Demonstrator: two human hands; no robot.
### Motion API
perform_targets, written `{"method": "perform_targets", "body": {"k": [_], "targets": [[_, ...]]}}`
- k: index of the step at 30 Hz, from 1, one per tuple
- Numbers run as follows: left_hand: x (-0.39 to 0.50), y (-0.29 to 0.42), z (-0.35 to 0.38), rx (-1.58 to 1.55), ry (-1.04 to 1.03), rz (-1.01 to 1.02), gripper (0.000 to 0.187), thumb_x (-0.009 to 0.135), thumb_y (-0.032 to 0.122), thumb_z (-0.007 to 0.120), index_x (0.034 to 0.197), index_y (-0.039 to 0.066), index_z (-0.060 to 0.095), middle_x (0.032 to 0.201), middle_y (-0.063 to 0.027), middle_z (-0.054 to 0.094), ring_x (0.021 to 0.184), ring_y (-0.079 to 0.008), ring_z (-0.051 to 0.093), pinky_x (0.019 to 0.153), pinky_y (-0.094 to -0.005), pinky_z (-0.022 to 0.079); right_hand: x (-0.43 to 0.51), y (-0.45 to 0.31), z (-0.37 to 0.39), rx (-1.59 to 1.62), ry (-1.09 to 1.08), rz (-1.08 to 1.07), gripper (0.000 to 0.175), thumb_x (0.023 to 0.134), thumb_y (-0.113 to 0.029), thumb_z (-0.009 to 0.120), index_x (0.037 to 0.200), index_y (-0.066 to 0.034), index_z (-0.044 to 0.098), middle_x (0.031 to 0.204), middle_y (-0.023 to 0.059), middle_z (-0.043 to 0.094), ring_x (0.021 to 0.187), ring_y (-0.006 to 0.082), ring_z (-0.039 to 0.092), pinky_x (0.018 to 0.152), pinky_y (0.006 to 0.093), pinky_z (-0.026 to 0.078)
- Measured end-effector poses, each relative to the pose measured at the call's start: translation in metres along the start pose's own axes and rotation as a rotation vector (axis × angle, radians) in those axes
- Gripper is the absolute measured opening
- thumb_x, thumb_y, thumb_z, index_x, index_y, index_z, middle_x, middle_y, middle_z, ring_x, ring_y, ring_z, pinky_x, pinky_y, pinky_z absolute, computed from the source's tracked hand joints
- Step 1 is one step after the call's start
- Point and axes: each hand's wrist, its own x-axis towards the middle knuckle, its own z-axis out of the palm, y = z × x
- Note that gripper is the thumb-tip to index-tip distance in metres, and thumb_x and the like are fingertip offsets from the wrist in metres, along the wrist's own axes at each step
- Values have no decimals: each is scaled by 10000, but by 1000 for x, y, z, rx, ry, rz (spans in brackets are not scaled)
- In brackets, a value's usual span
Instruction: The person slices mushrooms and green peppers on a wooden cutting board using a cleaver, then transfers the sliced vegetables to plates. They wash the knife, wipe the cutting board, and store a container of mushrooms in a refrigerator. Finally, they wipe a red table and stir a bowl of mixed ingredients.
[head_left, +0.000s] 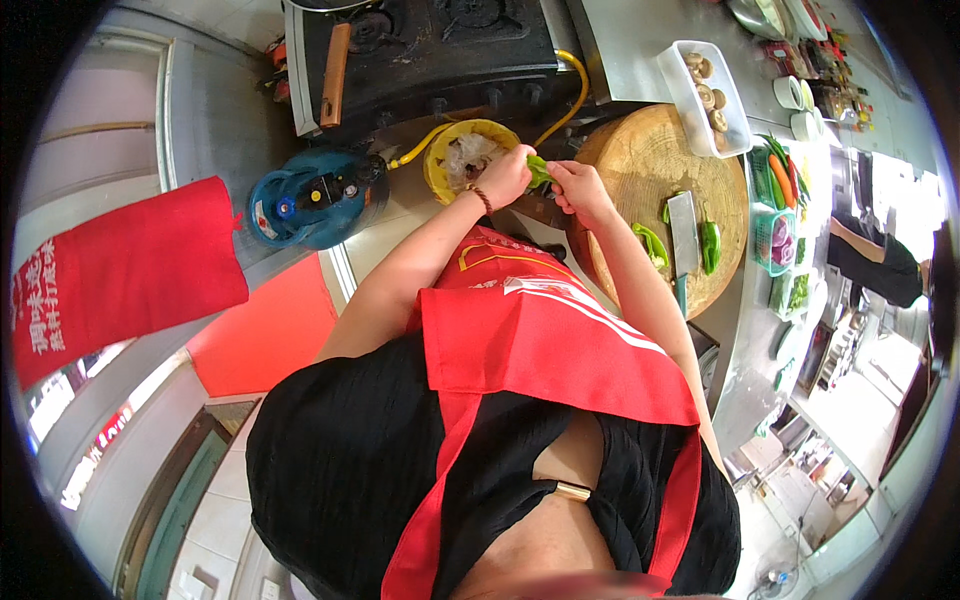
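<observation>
A piece of green pepper (538, 172) is held between my two hands, beside the rim of a yellow bucket (436, 166). My left hand (506, 178), with a beaded bracelet at the wrist, grips one side of the pepper. The fingertips of my right hand (581, 190) pinch its other side. To the right stands a round wooden chopping block (637, 146). A cleaver (682, 232) with a green handle lies on it, between a whole-looking green pepper (710, 246) and a cut-open green pepper (651, 246). Clear plastic and scraps sit inside the bucket.
A blue gas cylinder (319, 199) stands left of the bucket, below a black gas stove (450, 71). A plastic box of mushrooms (694, 124) overlaps the block's far edge. Vegetable baskets (776, 241) line the steel counter (750, 330). Another person (877, 259) is at far right.
</observation>
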Motion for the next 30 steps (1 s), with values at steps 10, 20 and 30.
{"method": "perform_targets", "body": {"k": [10, 20, 30], "targets": [[2, -98, 2, -279, -286, -514, 340, 927, 166, 507, 1249, 65, 468, 863, -91, 593, 620, -168, 540, 533, -306, 451, 23, 21, -15, -560, 298, -237, 388, 896, -296, 609, 1176, -29, 597, 829, 103, 598, 643, 184, 550, 561, 310, 433], [15, -107, -20, 541, -288, -525, 241, 867, 258, 567, 980, 81, 684, 964, -156, 679, 952, -356, 629, 781, -454, 507, -2, 54, -42, -586, 731, -356, 294, 870, -245, 612, 1048, -11, 601, 962, 217, 647, 945, 387, 610, 824, 441, 488], [27, -55, 8, 697, -405, -576, 395, 845, 404, 590, 960, 42, 700, 998, -173, 676, 962, -354, 632, 823, -450, 508, -37, 94, -154, -1068, 1103, -381, 339, 800, -189, 636, 1118, -80, 598, 1028, 153, 596, 1000, 327, 542, 837, 420, 441]]}}
